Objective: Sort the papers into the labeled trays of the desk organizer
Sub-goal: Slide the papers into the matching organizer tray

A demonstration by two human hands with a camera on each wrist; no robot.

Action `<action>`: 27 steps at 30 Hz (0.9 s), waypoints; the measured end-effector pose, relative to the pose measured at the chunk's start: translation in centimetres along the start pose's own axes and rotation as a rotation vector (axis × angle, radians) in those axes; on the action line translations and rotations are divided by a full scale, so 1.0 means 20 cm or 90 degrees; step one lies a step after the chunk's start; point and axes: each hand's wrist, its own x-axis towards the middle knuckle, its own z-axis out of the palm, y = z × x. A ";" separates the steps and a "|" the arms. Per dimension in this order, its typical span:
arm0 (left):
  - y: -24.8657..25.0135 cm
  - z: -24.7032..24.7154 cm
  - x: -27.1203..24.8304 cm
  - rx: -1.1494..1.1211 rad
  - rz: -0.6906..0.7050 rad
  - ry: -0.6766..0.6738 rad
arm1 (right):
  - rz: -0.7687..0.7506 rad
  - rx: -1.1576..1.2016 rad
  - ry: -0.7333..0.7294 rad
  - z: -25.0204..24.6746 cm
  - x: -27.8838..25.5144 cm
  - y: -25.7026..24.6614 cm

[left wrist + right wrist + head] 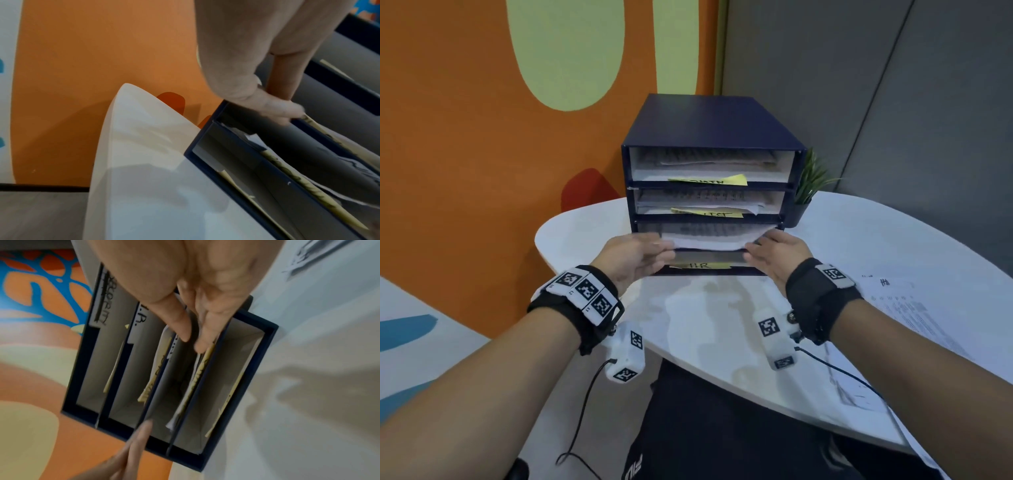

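A dark blue desk organizer [709, 123] with four stacked trays stands on the white table [722, 308]. Yellow sticky labels hang at the top tray [712, 180], the second [709, 213] and the bottom one [702, 265]. A stack of printed white papers [709, 241] lies partly inside the third tray from the top. My left hand [654, 251] pinches its left edge and my right hand [760, 250] pinches its right edge. In the wrist views the left hand [283, 107] and right hand [191, 337] reach into the tray mouth.
More printed sheets [914, 308] lie on the table at the right. A small potted plant [808, 185] stands just right of the organizer. An orange and green wall is close behind and to the left. The upper two trays hold papers.
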 end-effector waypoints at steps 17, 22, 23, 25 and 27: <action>-0.06 0.25 0.00 0.921 0.375 -0.075 | -0.129 -0.419 -0.039 -0.01 0.01 0.13; -0.06 0.33 0.15 1.087 0.244 -0.102 | -0.130 -0.462 -0.042 -0.06 0.02 0.14; -0.06 0.34 0.17 1.089 0.231 -0.096 | -0.130 -0.486 -0.041 -0.07 0.03 0.14; -0.05 0.38 0.21 1.087 0.215 -0.087 | -0.128 -0.527 -0.037 -0.08 0.04 0.14; -0.02 0.41 0.24 1.080 0.194 -0.087 | -0.126 -0.552 -0.048 -0.08 0.05 0.14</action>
